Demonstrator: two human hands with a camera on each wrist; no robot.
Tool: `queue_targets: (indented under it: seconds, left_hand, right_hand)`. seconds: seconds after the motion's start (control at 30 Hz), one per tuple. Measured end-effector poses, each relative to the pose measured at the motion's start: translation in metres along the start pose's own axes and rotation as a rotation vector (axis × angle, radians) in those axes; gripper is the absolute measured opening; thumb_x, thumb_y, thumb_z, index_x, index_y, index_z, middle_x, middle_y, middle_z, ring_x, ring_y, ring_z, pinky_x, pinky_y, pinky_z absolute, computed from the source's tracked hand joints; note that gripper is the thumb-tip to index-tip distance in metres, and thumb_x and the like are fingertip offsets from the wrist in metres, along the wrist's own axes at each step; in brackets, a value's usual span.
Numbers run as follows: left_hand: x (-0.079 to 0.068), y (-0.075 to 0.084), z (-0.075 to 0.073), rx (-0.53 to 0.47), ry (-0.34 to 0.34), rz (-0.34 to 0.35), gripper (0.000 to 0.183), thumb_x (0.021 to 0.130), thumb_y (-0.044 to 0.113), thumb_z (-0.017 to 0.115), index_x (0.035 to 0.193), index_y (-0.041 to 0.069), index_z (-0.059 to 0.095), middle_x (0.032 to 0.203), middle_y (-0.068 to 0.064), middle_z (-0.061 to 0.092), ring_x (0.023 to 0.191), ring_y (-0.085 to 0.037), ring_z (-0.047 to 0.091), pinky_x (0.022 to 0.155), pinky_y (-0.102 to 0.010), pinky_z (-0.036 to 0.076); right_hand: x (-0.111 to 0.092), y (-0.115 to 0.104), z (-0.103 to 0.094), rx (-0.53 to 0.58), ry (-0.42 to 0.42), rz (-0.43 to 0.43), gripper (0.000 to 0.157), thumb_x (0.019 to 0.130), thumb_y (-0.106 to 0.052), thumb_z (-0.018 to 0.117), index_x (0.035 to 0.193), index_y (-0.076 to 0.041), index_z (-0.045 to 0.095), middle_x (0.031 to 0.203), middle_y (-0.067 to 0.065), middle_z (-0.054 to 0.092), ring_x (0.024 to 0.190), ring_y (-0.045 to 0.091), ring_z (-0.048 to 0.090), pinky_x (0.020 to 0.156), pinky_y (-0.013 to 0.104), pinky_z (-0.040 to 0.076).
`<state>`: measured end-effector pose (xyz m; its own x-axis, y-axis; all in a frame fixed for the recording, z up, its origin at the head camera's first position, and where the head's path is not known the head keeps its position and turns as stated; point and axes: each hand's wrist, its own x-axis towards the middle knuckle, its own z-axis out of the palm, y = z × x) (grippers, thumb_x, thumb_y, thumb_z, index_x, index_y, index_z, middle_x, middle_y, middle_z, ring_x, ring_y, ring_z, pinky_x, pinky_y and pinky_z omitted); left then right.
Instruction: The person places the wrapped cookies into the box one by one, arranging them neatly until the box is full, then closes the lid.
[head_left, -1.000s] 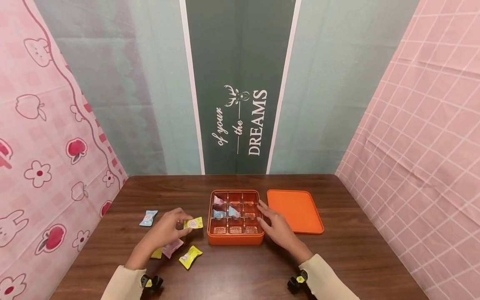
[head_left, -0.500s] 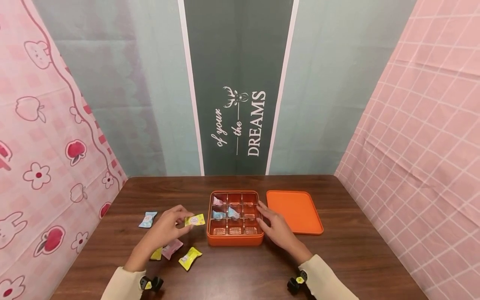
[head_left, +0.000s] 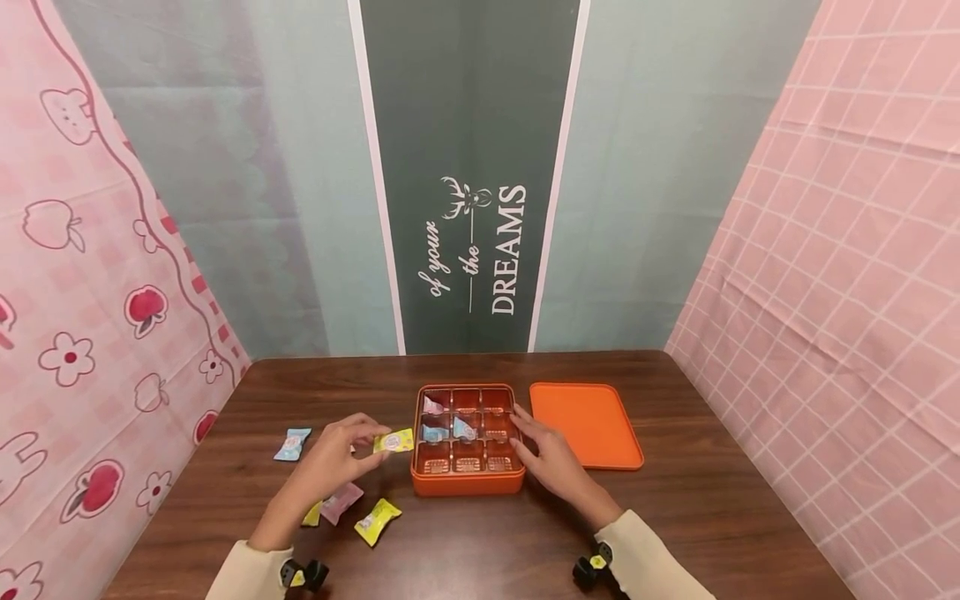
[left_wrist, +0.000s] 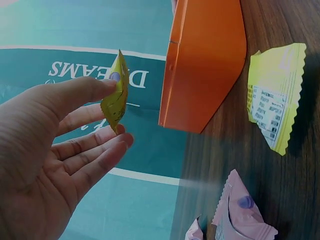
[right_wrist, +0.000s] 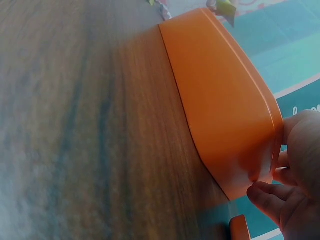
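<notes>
Between thumb and fingertips, my left hand (head_left: pixel 341 450) pinches a yellow wrapped candy (head_left: pixel 394 441), raised just left of the orange divided box (head_left: pixel 468 484). The left wrist view shows this candy (left_wrist: pixel 117 95) edge-on, with the other fingers extended below it. My right hand (head_left: pixel 551 454) rests against the box's right side, thumb and fingers spread along the rim; in the right wrist view its fingertips touch the orange wall (right_wrist: pixel 220 100). Inside the box, a pink candy (head_left: pixel 432 406) occupies the back-left compartment, and blue candies (head_left: pixel 464 429) sit in the middle row's left and centre compartments.
Left of the box lie a blue candy (head_left: pixel 292 444), a pink candy (head_left: pixel 342 503) and a yellow candy (head_left: pixel 378 522). Another yellow one (head_left: pixel 312 514) is partly hidden by my left wrist. The flat orange lid (head_left: pixel 585 425) lies right of the box on the wooden table (head_left: pixel 712 517).
My left hand has moved slightly right with the yellow candy, bringing it up to the box's left edge. My right hand stays at the box's right side. The head view has shifted a little.
</notes>
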<state>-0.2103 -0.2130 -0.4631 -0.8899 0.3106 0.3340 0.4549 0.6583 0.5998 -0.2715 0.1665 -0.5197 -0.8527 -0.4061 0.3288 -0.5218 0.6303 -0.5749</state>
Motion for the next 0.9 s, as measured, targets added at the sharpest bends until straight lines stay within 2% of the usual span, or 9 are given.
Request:
queue_targets:
  seconds: [0.17, 0.33, 0.53, 0.9]
  left_hand:
    - [0.0, 0.001, 0.002, -0.001, 0.024, -0.008, 0.029, 0.085, 0.014, 0.084, 0.113, 0.015, 0.077, 0.1, 0.009, 0.065, 0.092, -0.023, 0.068, 0.078, -0.047, 0.059]
    - [0.002, 0.003, 0.004, 0.015, 0.047, 0.022, 0.031, 0.082, 0.012, 0.086, 0.112, 0.015, 0.078, 0.099, 0.01, 0.065, 0.089, -0.018, 0.068, 0.078, -0.045, 0.059]
    - [0.004, 0.006, 0.008, 0.013, 0.052, 0.031, 0.029, 0.082, 0.012, 0.086, 0.11, 0.014, 0.078, 0.098, 0.008, 0.065, 0.087, -0.021, 0.068, 0.076, -0.043, 0.059]
    - [0.007, 0.012, 0.018, -0.005, 0.07, 0.061, 0.029, 0.083, 0.016, 0.086, 0.111, 0.014, 0.078, 0.1, 0.007, 0.066, 0.087, -0.012, 0.066, 0.077, -0.041, 0.06]
  right_hand:
    - [-0.001, 0.002, 0.002, -0.002, 0.008, -0.006, 0.051, 0.1, -0.026, 0.067, 0.145, -0.005, 0.055, 0.156, 0.005, 0.044, 0.137, 0.03, 0.05, 0.109, 0.051, 0.042]
    - [0.0, 0.002, 0.002, -0.008, 0.011, -0.016, 0.051, 0.1, -0.026, 0.067, 0.145, -0.004, 0.056, 0.156, 0.006, 0.044, 0.136, 0.03, 0.05, 0.108, 0.052, 0.042]
    - [0.0, -0.001, 0.001, -0.011, 0.011, -0.021, 0.051, 0.1, -0.026, 0.066, 0.145, -0.004, 0.055, 0.156, 0.007, 0.044, 0.137, 0.03, 0.05, 0.108, 0.052, 0.042]
    - [0.0, -0.001, -0.001, -0.005, 0.006, -0.022, 0.051, 0.1, -0.026, 0.066, 0.144, -0.002, 0.055, 0.155, 0.009, 0.045, 0.136, 0.031, 0.05, 0.108, 0.052, 0.042]
